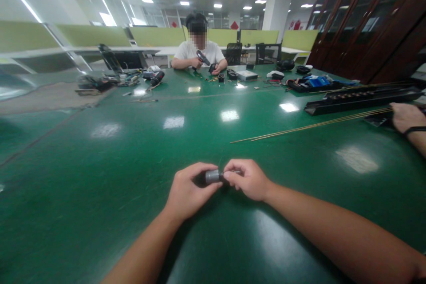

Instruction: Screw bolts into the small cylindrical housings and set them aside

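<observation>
A small grey metal cylinder [212,176], like a small motor, lies level between the thumb and fingers of my left hand [188,191]. Its right end is darker and meets the fingertips of my right hand [248,179]. Those fingers are pinched together there; a thin greyish bit shows behind them, too small to name. Both hands are close together, just over the green tabletop [133,159].
Thin brass-coloured rods [299,129] lie to the right, near another person's hand [408,120]. Beyond them is a long black channel [353,100]. Across the table a person [199,53] holds a power tool. Electronic parts [124,80] and a drill [156,78] lie far left.
</observation>
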Tool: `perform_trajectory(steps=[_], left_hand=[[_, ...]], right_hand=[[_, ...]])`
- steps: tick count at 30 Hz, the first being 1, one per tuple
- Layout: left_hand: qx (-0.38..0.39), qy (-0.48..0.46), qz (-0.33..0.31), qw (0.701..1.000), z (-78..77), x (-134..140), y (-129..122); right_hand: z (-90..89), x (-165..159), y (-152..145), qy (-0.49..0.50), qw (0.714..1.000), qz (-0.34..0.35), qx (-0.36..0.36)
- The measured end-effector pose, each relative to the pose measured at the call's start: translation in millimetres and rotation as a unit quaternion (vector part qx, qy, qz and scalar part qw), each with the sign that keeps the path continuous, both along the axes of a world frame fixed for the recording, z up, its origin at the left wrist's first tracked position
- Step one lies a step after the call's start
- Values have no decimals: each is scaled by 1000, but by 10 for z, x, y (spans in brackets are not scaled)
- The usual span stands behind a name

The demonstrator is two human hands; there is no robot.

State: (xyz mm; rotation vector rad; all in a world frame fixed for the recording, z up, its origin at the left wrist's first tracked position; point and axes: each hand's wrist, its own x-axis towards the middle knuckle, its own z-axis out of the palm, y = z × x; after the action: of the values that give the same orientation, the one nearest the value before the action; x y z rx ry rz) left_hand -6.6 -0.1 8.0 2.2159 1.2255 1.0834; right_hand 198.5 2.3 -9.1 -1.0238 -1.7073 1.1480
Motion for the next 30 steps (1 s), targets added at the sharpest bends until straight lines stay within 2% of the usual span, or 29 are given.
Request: perform_trajectory(steps=[9,18,30], left_hand=[[-22,-3,-7,1000,-18,-39,23],[-22,-7,9,1000,-27,-51,37],[-31,-6,15,999,-24,-60,34]], right_hand=[[-9,-13,-4,-4,1000,-5,7],[15,2,9,30,999,-3,-36],[7,-2,7,44,998,-3,-52]])
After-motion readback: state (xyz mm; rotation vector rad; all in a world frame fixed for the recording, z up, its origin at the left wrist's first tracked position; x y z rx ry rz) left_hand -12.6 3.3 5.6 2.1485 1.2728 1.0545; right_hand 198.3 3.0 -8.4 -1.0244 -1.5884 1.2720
